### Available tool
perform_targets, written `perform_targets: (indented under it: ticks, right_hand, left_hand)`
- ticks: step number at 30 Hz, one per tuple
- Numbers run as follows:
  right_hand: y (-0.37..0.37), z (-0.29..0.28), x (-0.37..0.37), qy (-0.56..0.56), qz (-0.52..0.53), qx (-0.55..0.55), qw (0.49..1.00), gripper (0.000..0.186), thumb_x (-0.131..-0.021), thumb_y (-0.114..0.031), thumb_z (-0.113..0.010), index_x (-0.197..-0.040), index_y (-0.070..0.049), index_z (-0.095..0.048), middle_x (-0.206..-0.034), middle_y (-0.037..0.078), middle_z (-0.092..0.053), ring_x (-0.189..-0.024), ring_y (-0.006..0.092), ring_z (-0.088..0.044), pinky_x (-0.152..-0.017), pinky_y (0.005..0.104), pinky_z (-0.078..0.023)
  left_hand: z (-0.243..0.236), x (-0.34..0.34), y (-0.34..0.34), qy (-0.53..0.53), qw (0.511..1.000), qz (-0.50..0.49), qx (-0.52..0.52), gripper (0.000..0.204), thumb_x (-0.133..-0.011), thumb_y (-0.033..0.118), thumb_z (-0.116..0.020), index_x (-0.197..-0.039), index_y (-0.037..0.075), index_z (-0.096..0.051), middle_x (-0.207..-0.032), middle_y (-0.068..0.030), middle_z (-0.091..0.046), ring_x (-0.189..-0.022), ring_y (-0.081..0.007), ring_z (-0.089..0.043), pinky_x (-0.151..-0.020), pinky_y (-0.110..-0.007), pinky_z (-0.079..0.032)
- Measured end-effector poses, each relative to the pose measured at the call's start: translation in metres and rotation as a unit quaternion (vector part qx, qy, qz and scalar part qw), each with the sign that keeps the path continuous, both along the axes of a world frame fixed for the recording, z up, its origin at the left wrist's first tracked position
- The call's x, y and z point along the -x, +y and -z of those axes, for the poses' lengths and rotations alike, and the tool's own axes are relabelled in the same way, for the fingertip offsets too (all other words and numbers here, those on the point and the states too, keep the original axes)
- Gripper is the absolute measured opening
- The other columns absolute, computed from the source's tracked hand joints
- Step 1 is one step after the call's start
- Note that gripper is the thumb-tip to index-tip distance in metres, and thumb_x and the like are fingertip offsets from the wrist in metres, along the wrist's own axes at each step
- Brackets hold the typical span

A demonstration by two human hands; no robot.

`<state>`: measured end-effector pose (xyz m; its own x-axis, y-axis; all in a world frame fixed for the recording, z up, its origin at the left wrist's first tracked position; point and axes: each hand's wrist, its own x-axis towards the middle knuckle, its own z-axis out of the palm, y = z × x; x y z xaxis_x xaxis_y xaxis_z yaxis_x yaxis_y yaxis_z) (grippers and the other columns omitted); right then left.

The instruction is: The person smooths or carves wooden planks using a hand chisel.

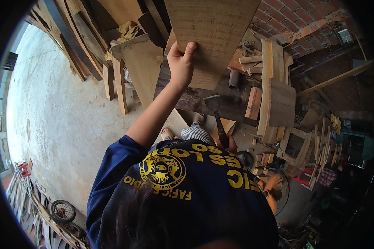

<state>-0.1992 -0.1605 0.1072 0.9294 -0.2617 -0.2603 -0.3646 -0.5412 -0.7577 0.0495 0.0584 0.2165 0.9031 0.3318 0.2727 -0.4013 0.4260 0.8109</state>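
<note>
At the top of the head view, the person's left hand grips the near edge of a wide wooden plank, thumb pressed flat on its face and the other fingers wrapped behind it, holding it upright over a dark, worn work surface. Lower down, just above the blue shirt, the right hand is closed around the handle of a hatchet, whose dark head points up toward the plank's lower end without touching it. Curved wooden pieces and small offcuts lie to the right, near a brick wall. Boards lean at the left above the concrete floor.
</note>
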Motion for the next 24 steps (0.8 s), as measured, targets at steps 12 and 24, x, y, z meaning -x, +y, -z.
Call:
perform_targets:
  ticks: [12, 24]
  right_hand:
    - [-0.006, 0.009, 0.009, -0.017, 0.047, 0.006, 0.999, 0.035, -0.075, -0.029, -0.072, -0.093, -0.002, -0.059, -0.079, 0.011, -0.062, -0.071, 0.0184, -0.06, -0.067, 0.032, -0.047]
    - [-0.013, 0.025, 0.011, -0.096, 0.039, -0.021, 0.994, 0.029, -0.078, -0.023, -0.072, -0.091, -0.002, -0.058, -0.076, 0.008, -0.062, -0.067, 0.0133, -0.058, -0.063, 0.0289, -0.047]
  left_hand:
    - [0.029, -0.014, -0.009, -0.051, 0.959, 0.009, -0.278, 0.022, -0.079, 0.014, -0.069, -0.084, 0.0, -0.054, -0.075, -0.0093, -0.054, -0.073, -0.0192, -0.054, -0.07, -0.029, -0.044]
    - [-0.201, -0.08, -0.018, -0.375, 0.85, 0.324, -0.178, 0.067, -0.081, 0.023, -0.062, -0.138, 0.013, -0.029, -0.132, -0.0088, -0.04, -0.133, -0.0168, -0.028, -0.101, -0.035, -0.027]
